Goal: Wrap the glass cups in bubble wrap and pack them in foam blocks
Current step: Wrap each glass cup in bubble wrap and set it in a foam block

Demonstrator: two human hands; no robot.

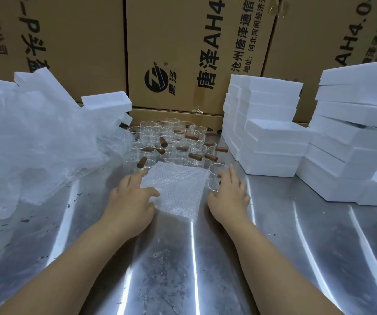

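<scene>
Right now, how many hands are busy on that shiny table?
2. The left hand rests on the left edge of the bubble wrap sheet; the right hand grips a glass cup at the sheet's right edge. None seem hidden.

A scuffed stainless-steel tabletop (pixel 301 242) fills the view from 3 through 6 to 9 o'clock, streaked with bright reflections. From 10 to 2 o'clock, brown cardboard cartons (pixel 178 42) with black printed lettering form a wall.

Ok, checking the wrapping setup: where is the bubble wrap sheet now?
In the head view the bubble wrap sheet lies flat on the metal table, centre, between the left hand and right hand, just in front of the cluster of glass cups.
</scene>
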